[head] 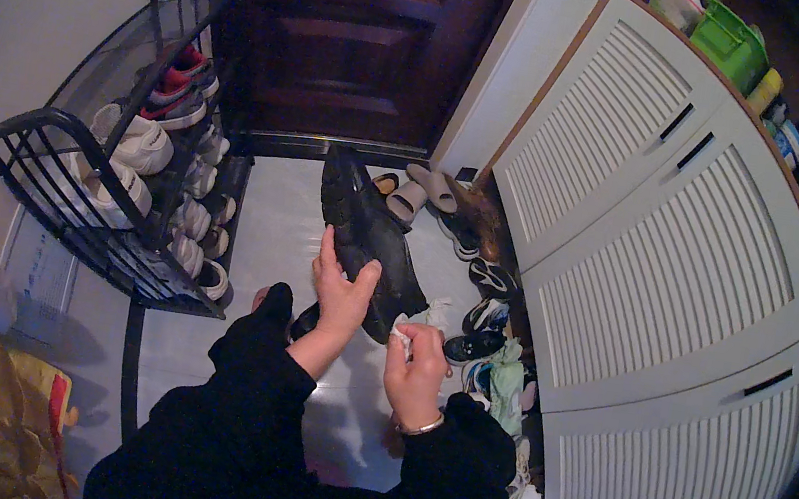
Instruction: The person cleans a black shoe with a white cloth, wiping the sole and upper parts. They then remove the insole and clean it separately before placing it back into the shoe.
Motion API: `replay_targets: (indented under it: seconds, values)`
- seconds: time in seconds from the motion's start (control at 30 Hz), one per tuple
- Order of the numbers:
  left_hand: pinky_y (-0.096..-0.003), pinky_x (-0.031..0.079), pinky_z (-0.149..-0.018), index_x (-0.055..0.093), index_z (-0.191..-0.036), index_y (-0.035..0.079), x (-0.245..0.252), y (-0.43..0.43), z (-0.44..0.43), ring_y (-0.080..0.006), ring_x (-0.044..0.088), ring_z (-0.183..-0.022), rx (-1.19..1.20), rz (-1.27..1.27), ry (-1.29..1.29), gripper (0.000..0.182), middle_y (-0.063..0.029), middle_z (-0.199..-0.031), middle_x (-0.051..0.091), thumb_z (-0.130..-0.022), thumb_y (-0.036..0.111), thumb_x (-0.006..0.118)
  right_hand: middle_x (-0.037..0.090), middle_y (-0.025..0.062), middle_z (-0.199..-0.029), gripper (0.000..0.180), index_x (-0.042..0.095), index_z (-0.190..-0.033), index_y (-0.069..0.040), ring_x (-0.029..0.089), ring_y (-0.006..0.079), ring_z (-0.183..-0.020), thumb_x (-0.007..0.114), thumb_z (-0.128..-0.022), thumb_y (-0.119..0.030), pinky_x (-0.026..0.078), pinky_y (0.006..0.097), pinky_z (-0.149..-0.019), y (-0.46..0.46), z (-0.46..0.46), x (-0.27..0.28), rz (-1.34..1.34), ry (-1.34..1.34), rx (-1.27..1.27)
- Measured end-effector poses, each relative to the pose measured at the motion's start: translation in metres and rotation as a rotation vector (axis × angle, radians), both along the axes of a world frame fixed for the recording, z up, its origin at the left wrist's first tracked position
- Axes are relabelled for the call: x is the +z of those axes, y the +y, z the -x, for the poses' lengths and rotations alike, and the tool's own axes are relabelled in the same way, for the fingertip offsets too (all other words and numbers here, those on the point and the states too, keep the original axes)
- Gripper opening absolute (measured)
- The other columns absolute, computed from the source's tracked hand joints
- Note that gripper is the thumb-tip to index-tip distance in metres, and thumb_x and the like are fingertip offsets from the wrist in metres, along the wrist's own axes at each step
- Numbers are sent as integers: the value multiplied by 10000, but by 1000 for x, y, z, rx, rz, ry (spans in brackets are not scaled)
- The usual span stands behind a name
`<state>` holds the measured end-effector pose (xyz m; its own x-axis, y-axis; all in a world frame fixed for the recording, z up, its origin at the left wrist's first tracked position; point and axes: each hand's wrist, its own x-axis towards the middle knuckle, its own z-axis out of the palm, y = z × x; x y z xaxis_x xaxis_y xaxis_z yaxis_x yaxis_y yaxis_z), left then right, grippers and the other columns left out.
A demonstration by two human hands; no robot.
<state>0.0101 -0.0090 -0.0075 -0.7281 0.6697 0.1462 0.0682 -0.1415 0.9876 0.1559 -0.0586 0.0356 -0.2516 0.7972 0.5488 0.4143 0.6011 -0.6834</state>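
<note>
My left hand grips a black boot, its thumb and a finger spread over the dark surface. The boot is tilted in the air above the floor, and its ridged sole edge faces left. Pinched in the fingers of my right hand is a crumpled white tissue, right at the boot's lower end. I cannot tell whether the tissue presses on the boot. Behind my left wrist, another dark shoe stands partly hidden on the floor.
A black metal shoe rack with several shoes stands left. Beige slippers and several shoes line the foot of a white louvred cabinet on the right. Ahead is a dark door. A brown bag lies lower left.
</note>
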Motion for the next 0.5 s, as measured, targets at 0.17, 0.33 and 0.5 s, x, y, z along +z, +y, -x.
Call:
replay_targets:
  seconds: [0.17,0.33,0.5]
  values:
    - [-427,378,-1026,281,-1478,73,0,-4,-2,-385,453,-1177,8,49,131,868,-264,-1278,413,-750,242,723,585,182,-885,152,569,-954,10,584,373,-811,626,-814,1,480,415,-700,-1,1,4,-2,-56,49]
    - [-432,375,-1032,297,-1478,106,4,-7,-3,-388,446,-1190,-23,104,161,849,-258,-1295,396,-760,269,720,612,135,-839,118,613,-916,-7,572,275,-716,640,-801,-11,451,343,-646,1,7,3,37,13,26]
    - [-437,386,-1025,303,-1478,127,7,-13,-2,-403,447,-1188,-50,127,272,839,-254,-1309,366,-765,278,716,612,132,-828,93,629,-899,0,598,264,-734,641,-810,-22,455,328,-650,1,11,2,64,32,39]
